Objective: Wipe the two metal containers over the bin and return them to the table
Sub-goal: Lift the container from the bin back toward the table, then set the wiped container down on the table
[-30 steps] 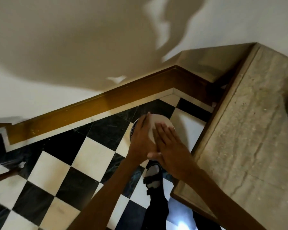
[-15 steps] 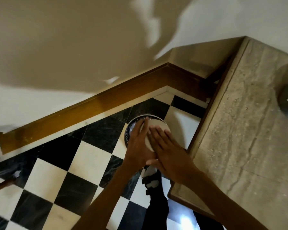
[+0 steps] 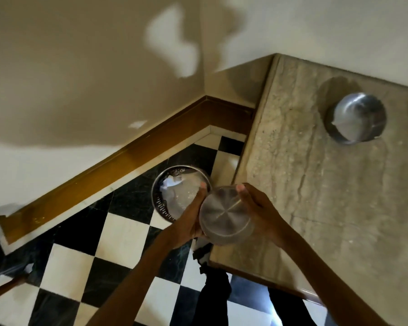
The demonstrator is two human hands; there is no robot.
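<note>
I hold a round metal container (image 3: 224,216) between both hands, its flat base turned up toward me, at the table's left edge. My left hand (image 3: 190,217) grips its left side and my right hand (image 3: 257,208) its right side. Just beyond and to the left stands the bin (image 3: 160,184) on the floor, a round metal bin with a perforated wall and pale litter inside. The second metal container (image 3: 356,118) stands on the stone table (image 3: 316,196) at the far right.
The floor is black and white checkered tile (image 3: 118,234) with a wooden skirting board (image 3: 127,156) along the wall. My legs and a sandal (image 3: 203,255) show below the table edge. A wooden stick end (image 3: 7,283) lies at the lower left.
My hands were over the bin, hiding the container. They have drawn back and right to the table edge, and the container's base now shows. The view shifted so the second container appears.
</note>
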